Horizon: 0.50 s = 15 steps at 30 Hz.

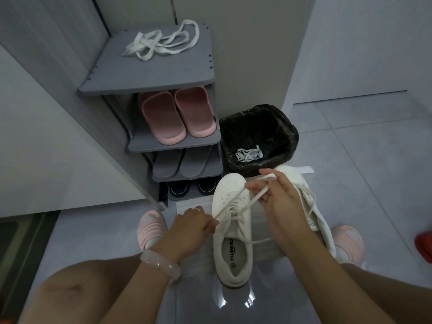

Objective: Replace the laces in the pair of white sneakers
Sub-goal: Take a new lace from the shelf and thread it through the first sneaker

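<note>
- The white low-top canvas sneaker stands on the grey tiled floor between the person's feet, toe pointing away, probably so the eyelet rows face up within easy reach of both hands.
- The left hand has its fingers curled, and its grip pinches one end of the flat white lace just beside the shoe's left edge, pulling it out taut.
- The right hand hovers above the toe half; its grip is closed round the other run of that lace, with a loop lying over the fingers.
- The lace rises from the upper eyelets to both grips, so the sneaker lies below and between the two hands, touching them only through the lace.
- By my reading, the pull in opposite directions evens or tightens the crossings; the lower crossings look threaded, and a slack strand trails across the shoe's opening.
- The second white sneaker lies just beside the first, partly under the right forearm, with a loose lace on it; whether it is fully laced cannot be told.
- A tangle of white laces rests on top of the grey shoe rack, well apart, likely kept ready.
- More white lace lies inside the black-lined waste bin, seemingly discarded.
</note>
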{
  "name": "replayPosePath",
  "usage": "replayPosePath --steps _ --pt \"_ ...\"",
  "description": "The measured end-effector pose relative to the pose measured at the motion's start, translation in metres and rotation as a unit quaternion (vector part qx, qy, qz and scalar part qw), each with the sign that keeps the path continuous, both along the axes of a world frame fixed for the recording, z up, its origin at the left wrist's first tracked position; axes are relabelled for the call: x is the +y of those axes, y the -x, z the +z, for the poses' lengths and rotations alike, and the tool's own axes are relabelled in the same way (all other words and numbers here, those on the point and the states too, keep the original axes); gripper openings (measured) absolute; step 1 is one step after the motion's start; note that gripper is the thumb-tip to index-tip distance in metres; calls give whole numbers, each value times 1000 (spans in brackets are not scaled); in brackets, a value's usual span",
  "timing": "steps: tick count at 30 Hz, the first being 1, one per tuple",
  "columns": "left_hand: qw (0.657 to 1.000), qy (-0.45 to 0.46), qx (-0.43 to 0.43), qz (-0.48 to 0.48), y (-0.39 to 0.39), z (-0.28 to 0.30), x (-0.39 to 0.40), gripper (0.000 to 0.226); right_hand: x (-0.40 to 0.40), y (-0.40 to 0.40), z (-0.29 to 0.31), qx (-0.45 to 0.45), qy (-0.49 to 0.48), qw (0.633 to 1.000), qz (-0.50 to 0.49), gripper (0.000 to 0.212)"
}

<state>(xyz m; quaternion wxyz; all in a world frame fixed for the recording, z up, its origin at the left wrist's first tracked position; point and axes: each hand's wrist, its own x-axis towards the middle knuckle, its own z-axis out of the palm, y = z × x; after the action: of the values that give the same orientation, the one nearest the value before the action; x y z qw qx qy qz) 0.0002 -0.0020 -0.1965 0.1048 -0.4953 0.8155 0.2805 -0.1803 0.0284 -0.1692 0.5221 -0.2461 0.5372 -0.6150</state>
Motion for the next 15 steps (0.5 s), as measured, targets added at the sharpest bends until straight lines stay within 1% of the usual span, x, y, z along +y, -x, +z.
replayPosePath --steps 2,4,6,7,8,10,11,12,13,14,15 --pt "999 -1 32 25 0 1 -1 32 0 -1 -1 30 14 999 33 25" --pt "992 -16 93 78 1 1 -2 26 3 0 -4 97 23 993 59 24" --pt "977 -61 152 138 4 1 -2 19 4 2 -5 157 14 985 77 22" --pt "965 -87 185 167 5 1 -2 18 4 3 -6 201 -5 976 88 21" --pt "950 -107 218 194 7 0 -1 18 4 4 -9 275 -39 955 101 24" --pt "927 -117 266 237 11 -1 0 19 7 6 -17 447 -119 878 124 41" --pt "917 -111 284 256 13 -2 1 20 9 5 -21 509 -132 842 120 45" --pt "909 -103 298 273 15 -3 2 20 12 3 -24 547 -126 821 105 45" --pt "904 -93 306 283 17 -4 3 21 14 1 -25 564 -102 814 93 40" --pt "905 -83 307 283 18 -6 4 22 15 -1 -26 570 -80 811 102 32" --pt "911 -71 301 273 20 -8 5 22 16 -2 -26 573 -65 805 137 25"
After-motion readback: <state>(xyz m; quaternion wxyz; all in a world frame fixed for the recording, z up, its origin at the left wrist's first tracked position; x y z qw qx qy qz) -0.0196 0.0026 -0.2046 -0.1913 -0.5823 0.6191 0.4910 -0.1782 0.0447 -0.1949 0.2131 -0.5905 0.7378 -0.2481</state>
